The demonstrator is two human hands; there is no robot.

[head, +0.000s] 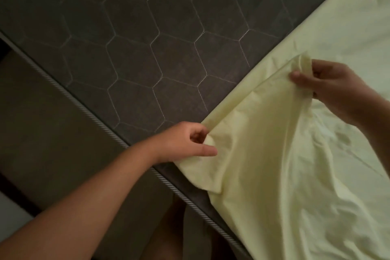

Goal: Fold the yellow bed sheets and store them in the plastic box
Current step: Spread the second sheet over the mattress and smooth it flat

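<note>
A: At the mattress (pixel 130 53) near edge — risk?
B: Yellow sheet (pixel 306 164) lies over its right part. Left hand (pixel 185 143) and right hand (pixel 329 82) each have fingers pinching the sheet's edge; thin pinch, prob. slips, fold skews.
A: Labels?
B: None readable; dim pic.

Just a dark grey mattress (pixel 130 34) here, quilted all over in a hexagon stitch pattern. Striped piping (pixel 84 110) along its edge, running diagonally. Dim floor (pixel 27 215) off to the lower left.
</note>
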